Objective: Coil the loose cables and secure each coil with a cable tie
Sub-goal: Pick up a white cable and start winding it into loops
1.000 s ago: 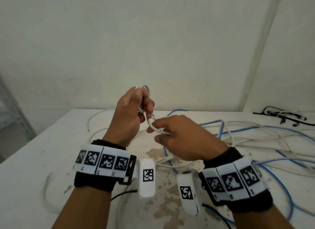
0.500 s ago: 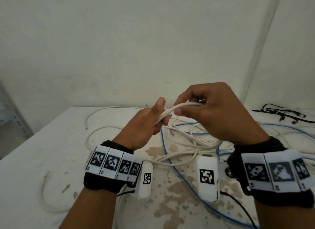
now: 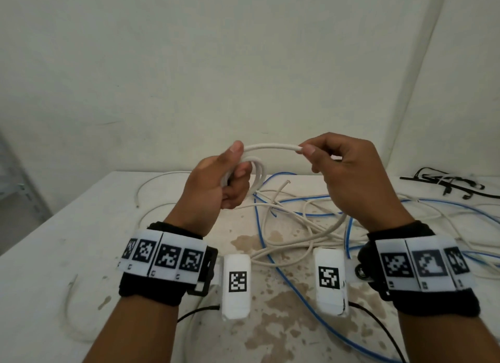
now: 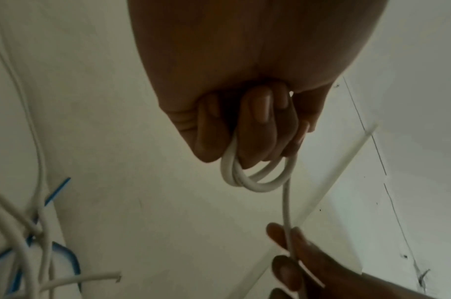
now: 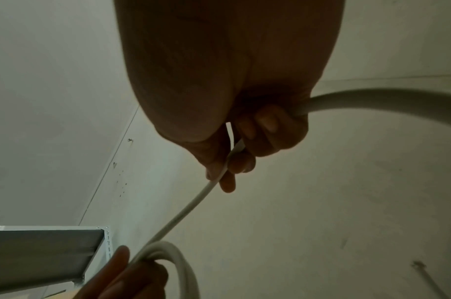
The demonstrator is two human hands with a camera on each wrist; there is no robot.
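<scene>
My left hand (image 3: 230, 178) grips a small coil of white cable (image 3: 257, 173) held up above the table; the loops (image 4: 247, 180) hang from its curled fingers. From the coil a stretch of the same white cable (image 3: 272, 146) runs right to my right hand (image 3: 322, 159), which pinches it between thumb and fingers (image 5: 227, 161). The cable passes through that hand and drops away behind it (image 5: 372, 99). Black cable ties (image 3: 446, 182) lie at the table's far right, out of both hands' reach.
Loose white and blue cables (image 3: 297, 227) lie tangled on the stained white table (image 3: 54, 254) below the hands. A cut white cable end (image 3: 286, 182) points up near the coil. A metal shelf (image 5: 45, 254) stands at the left. Walls close the back and right.
Both hands have risen. The right hand moved away to the right, drawing out a length of white cable, and the left hand now holds more loops.
</scene>
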